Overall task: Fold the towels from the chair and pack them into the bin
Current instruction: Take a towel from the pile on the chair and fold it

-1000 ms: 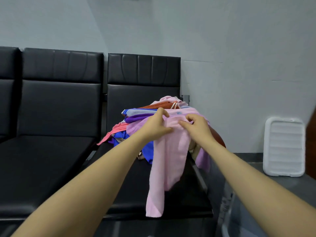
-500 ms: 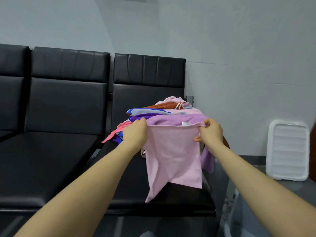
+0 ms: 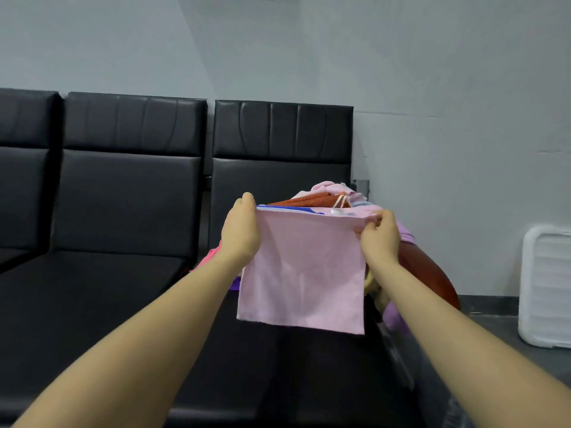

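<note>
While both hands pinch its top corners, pink towel hangs below.

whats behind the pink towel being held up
Behind the pink towel a towel pile on the chair shows above its top edge: rust, blue and pale pink cloth. The towel covers the pile's lower part.

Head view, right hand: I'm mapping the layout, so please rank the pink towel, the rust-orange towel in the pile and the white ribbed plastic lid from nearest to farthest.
1. Pink towel: pinched at its top corner by the right hand.
2. Rust-orange towel: up and left, on the pile.
3. White ribbed plastic lid: far right, leaning on the wall.
</note>
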A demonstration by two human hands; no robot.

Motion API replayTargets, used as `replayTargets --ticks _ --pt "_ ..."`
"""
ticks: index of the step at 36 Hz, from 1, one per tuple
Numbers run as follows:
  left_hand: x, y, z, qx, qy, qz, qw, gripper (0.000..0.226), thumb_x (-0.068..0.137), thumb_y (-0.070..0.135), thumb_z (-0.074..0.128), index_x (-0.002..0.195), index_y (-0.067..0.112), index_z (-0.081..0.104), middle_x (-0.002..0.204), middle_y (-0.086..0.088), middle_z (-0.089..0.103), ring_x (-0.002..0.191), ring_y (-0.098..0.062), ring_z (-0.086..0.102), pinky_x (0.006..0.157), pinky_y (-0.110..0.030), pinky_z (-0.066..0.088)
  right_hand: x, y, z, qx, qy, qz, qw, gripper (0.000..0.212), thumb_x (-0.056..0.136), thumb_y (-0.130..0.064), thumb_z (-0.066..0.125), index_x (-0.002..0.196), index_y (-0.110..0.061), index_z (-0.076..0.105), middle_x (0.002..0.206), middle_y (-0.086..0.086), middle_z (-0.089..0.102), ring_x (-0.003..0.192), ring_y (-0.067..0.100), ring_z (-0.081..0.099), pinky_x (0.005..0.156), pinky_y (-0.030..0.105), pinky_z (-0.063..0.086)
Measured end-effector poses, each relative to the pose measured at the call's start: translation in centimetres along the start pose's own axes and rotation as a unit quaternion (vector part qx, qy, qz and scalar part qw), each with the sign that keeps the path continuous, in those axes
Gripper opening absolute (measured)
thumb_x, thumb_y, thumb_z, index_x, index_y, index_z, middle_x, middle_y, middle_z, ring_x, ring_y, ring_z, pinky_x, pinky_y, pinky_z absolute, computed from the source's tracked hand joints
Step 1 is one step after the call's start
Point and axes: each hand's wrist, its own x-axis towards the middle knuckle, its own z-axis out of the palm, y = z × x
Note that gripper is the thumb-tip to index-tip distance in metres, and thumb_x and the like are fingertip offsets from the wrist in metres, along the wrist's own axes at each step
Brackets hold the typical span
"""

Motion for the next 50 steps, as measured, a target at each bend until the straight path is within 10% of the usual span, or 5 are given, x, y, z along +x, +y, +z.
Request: replayTargets --ticks 13,24,28,40,50 --pt "-3.4 -1.3 2.2 -0.004 0.047 -0.027 0.999 0.019 0.09 0.003 0.037 0.093 0.003 0.055 0.099 -0.012 0.059 0.095 -0.032 0.053 0.093 -0.037 0.031 -2.3 2.8 -1.6 -0.024 0.005 0.031 0.999 0.007 0.092 -0.013 0.038 0.089 -0.016 0.043 0.096 0.018 0.059 0.087 0.035 0.055 0.079 0.044 0.046" --pt "-9.9 -2.7 3.3 0.029 -0.003 -0.046 0.999 0.018 0.095 0.015 0.037 0.082 0.007 0.046 0.087 -0.013 0.059 0.083 -0.036 0.054 0.066 -0.036 0.035 -7.3 6.0 -4.4 -0.067 -0.012 0.076 0.995 0.016 0.085 -0.019 0.04 0.081 -0.012 0.054 0.087 0.011 0.059 0.084 0.034 0.056 0.078 0.049 0.05" --pt "-10.7 -3.6 4.4 0.067 -0.065 -0.081 0.992 0.027 0.094 0.02 0.036 0.102 0.008 0.059 0.104 -0.013 0.063 0.095 -0.035 0.057 0.073 -0.035 0.039 -7.9 7.4 -4.5 -0.148 -0.061 0.108 0.981 0.021 0.09 -0.018 0.043 0.094 -0.009 0.062 0.109 0.016 0.061 0.104 0.036 0.053 0.096 0.042 0.04" --pt "-12.2 -7.1 7.5 0.043 -0.158 -0.201 0.966 0.025 0.091 0.004 0.04 0.115 -0.001 0.045 0.122 -0.022 0.052 0.11 -0.04 0.051 0.088 -0.045 0.042 -9.0 12.1 -1.0 -0.202 -0.162 0.122 0.958 0.01 0.087 -0.002 0.045 0.082 -0.011 0.05 0.091 0.014 0.056 0.088 0.029 0.052 0.071 0.026 0.032" --pt "-11.4 -8.5 9.8 0.115 -0.153 -0.216 0.958 0.024 0.094 0.006 0.037 0.118 0.005 0.04 0.113 -0.016 0.055 0.099 -0.033 0.055 0.071 -0.039 0.039 -8.6 13.9 1.0 -0.302 -0.162 0.117 0.932 0.029 0.096 -0.007 0.031 0.12 -0.008 0.046 0.124 0.019 0.053 0.112 0.04 0.052 0.09 0.041 0.041"
